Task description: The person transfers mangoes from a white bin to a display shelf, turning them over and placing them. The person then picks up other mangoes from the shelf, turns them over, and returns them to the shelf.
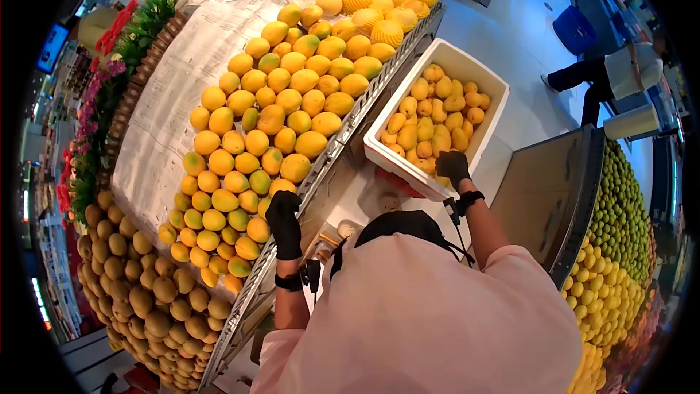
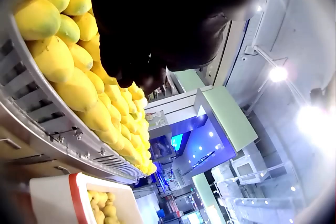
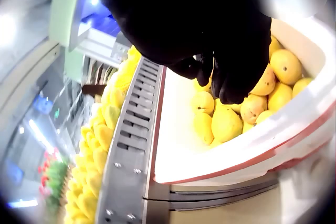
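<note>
My left hand (image 1: 284, 222), in a black glove, is at the metal-edged rim of a sloped display of mangoes (image 1: 271, 119). Its fingers curl close beside the lower fruit, and no fruit shows between them in the left wrist view. My right hand (image 1: 453, 168), also gloved in black, reaches over the near end of a white foam box (image 1: 496, 95). Inside lie many yellow mangoes (image 3: 227, 123). Curled fingertips (image 3: 231, 95) of that hand come down right at the fruit; I cannot tell whether they grip one, since the glove hides the palm side.
The metal rail (image 1: 343, 135) of the display runs between my hands. Net-wrapped yellow fruit (image 1: 386, 32) lies at the far end, brown kiwi-like fruit (image 1: 164, 288) at the near left. A wooden-sided stand (image 1: 539, 182) with green and yellow fruit is on the right. A person (image 1: 627, 73) stands beyond.
</note>
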Available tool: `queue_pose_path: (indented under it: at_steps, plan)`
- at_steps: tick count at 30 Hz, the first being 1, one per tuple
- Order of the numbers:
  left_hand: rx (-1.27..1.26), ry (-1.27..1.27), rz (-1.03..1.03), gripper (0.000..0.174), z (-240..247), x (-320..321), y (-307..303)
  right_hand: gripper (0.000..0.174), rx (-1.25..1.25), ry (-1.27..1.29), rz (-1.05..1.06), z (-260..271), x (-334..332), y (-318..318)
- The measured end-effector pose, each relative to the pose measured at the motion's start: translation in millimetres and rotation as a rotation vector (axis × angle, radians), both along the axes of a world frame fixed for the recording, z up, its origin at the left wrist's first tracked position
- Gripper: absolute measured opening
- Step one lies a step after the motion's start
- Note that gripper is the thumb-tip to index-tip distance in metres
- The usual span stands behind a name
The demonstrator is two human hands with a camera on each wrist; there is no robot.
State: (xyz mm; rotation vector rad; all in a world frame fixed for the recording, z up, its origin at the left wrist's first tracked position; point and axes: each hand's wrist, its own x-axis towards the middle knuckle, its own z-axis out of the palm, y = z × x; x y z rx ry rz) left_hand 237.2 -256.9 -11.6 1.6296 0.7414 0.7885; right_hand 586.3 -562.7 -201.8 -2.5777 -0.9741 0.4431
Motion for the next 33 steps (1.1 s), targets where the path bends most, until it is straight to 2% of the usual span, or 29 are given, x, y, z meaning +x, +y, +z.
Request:
queue_pose_path:
  at_steps: [1, 2, 3, 4, 5, 7, 9, 11, 13, 14, 15, 17, 18, 20, 23, 24, 27, 29, 30, 33]
  plan:
    - [-0.012, 0.015, -0.020, 0.023, 1.0, 4.7, -3.4, 0.008, 0.238, 0.131, -0.091, -37.2, 12.0, -9.6]
    - [-0.024, 0.030, -0.041, 0.022, 2.2, 10.5, -7.0, 0.010, 0.291, 0.264, -0.136, -43.0, 18.5, -12.4]
    - [-0.039, 0.047, -0.062, 0.021, 2.6, 16.1, -11.3, 0.009, 0.425, 0.565, -0.301, -30.3, 18.0, -10.8]
    - [-0.017, 0.049, -0.092, 0.031, 0.5, 22.3, -16.0, 0.009, 0.622, 0.869, -0.535, -16.8, 17.1, -8.9]
    - [-0.052, 0.046, -0.074, 0.031, 1.4, 29.2, -21.0, 0.009, 0.794, 1.085, -0.791, 0.0, 15.3, -5.9]
    - [-0.122, 0.042, -0.034, 0.030, 7.9, 42.1, -31.4, 0.008, 0.757, 1.058, -0.809, -7.5, 25.4, -7.2]
    - [-0.101, 0.113, -0.032, 0.028, 17.5, 50.9, -43.1, 0.010, 0.439, 0.441, -0.311, -23.7, 46.7, -12.1]
    - [-0.104, 0.136, -0.025, 0.027, 16.5, 55.2, -50.1, 0.015, 0.343, 0.288, -0.221, -34.6, 69.5, -7.7]
    - [-0.138, 0.117, -0.013, 0.027, 4.6, 54.7, -54.5, 0.016, 0.466, 0.603, -0.540, -39.7, 87.6, 4.8]
    - [-0.142, 0.143, -0.014, 0.027, 1.1, 54.3, -56.4, 0.020, 0.665, 0.782, -0.808, -9.9, 91.0, 16.2]
    - [-0.146, 0.168, -0.014, 0.027, -2.1, 53.8, -58.3, 0.024, 0.613, 0.749, -0.835, -17.7, 106.4, 20.7]
    - [-0.197, 0.166, -0.007, 0.029, -8.1, 56.5, -64.5, 0.020, 0.105, 0.394, -0.407, -34.2, 151.3, 31.0]
    - [-0.242, 0.138, 0.001, 0.029, -10.8, 58.4, -67.3, 0.026, -0.041, -0.124, -0.181, -71.0, 175.6, 32.2]
    - [-0.358, 0.027, 0.045, 0.033, -19.5, 60.4, -74.6, 0.031, 0.110, -0.256, -0.224, -123.7, 217.1, 30.9]
    - [-0.309, 0.160, 0.080, 0.034, -15.2, 68.3, -88.3, 0.032, 0.117, -0.030, -0.359, -81.2, 230.1, 60.2]
    - [-0.345, 0.132, 0.099, 0.031, -20.7, 66.9, -91.7, 0.032, 0.112, 0.014, -0.383, -64.8, 231.5, 70.9]
    - [-0.365, 0.188, 0.136, 0.030, -16.0, 71.9, -103.4, 0.035, 0.078, 0.048, -0.386, -28.8, 238.8, 94.3]
    - [-0.358, 0.147, 0.150, 0.027, -21.1, 68.1, -107.6, 0.037, 0.053, 0.111, -0.412, -37.3, 252.5, 106.4]
    - [-0.355, 0.126, 0.157, 0.026, -22.8, 66.0, -109.5, 0.037, 0.036, 0.199, -0.455, -65.6, 267.7, 108.8]
    - [-0.357, 0.158, 0.217, 0.021, -20.4, 61.8, -111.0, 0.043, 0.013, 0.156, -0.443, -89.1, 281.8, 109.6]
